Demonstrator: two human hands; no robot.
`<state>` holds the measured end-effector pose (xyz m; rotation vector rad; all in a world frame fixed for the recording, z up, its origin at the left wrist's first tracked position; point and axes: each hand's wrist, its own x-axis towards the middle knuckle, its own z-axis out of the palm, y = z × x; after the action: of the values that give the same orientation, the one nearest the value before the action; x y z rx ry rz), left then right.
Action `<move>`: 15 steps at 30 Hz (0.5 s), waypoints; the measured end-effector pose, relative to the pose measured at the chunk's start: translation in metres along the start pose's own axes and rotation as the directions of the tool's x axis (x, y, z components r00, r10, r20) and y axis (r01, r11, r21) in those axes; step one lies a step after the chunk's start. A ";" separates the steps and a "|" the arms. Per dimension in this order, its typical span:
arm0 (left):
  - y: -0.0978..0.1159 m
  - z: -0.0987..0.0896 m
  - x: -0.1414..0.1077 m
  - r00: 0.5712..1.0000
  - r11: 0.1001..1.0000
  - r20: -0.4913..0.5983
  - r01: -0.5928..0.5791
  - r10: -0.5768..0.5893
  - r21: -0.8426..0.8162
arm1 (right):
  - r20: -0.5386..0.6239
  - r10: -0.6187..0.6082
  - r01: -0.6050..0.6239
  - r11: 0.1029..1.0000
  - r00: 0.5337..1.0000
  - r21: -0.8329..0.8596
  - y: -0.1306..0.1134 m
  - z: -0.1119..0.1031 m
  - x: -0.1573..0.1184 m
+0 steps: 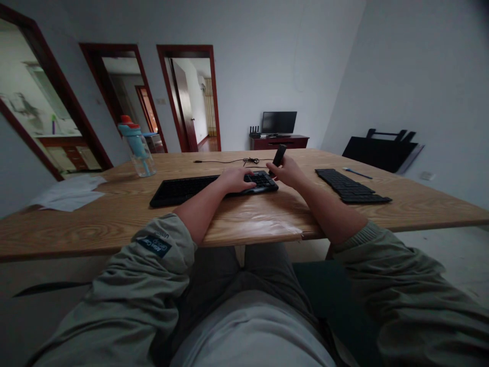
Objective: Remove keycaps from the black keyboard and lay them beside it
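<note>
Overall, a wide wooden surface (pixel 114 214) is spanning the view, and the person is sitting at its near edge with both forearms reaching out from green sleeves. A black keyboard (pixel 183 189) is lying flat near the middle of the surface, long side toward the person. A second black keyboard (pixel 351 186) is lying to the right, angled, well apart from the first. White paper sheets (pixel 71 193) are resting at the far left of the surface. A clear water bottle (pixel 138 148) with a blue and orange cap is standing upright behind the first keyboard's left end. A thin black cable (pixel 233 162) is trailing across the surface beyond the first keyboard, bunching into a small knot near its right end. A blue pen (pixel 357 173) is lying just beyond the second keyboard. The left hand (pixel 237 179) is resting palm down on the right part of the first keyboard, fingers loosely spread over the keys and gripping nothing. The right hand (pixel 289 172) is hovering just past that keyboard's right end, fingers closed around a small dark oblong object (pixel 279 154), which is sticking up and tilting away from the person; what it is cannot be told at this size.
</note>
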<state>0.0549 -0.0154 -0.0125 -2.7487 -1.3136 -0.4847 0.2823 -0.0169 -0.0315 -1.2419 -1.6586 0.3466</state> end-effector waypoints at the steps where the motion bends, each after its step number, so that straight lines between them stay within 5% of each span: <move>1: 0.010 0.002 0.004 1.000 1.000 -0.001 -0.014 0.014 0.003 | 0.007 0.015 -0.015 1.000 1.000 0.009 -0.002 -0.001 -0.001; 6: 0.034 0.011 0.017 1.000 1.000 -0.013 -0.024 0.024 0.010 | 0.029 0.059 -0.061 0.995 0.998 0.075 -0.007 -0.003 -0.003; 15: 0.025 0.021 0.021 0.997 0.997 -0.036 -0.072 0.071 -0.039 | 0.078 0.218 -0.232 0.928 0.973 0.292 -0.005 -0.005 0.001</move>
<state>0.0917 -0.0121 -0.0244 -2.7946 -1.2064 -0.5569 0.2842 -0.0197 -0.0254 -1.1999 -1.4372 0.7447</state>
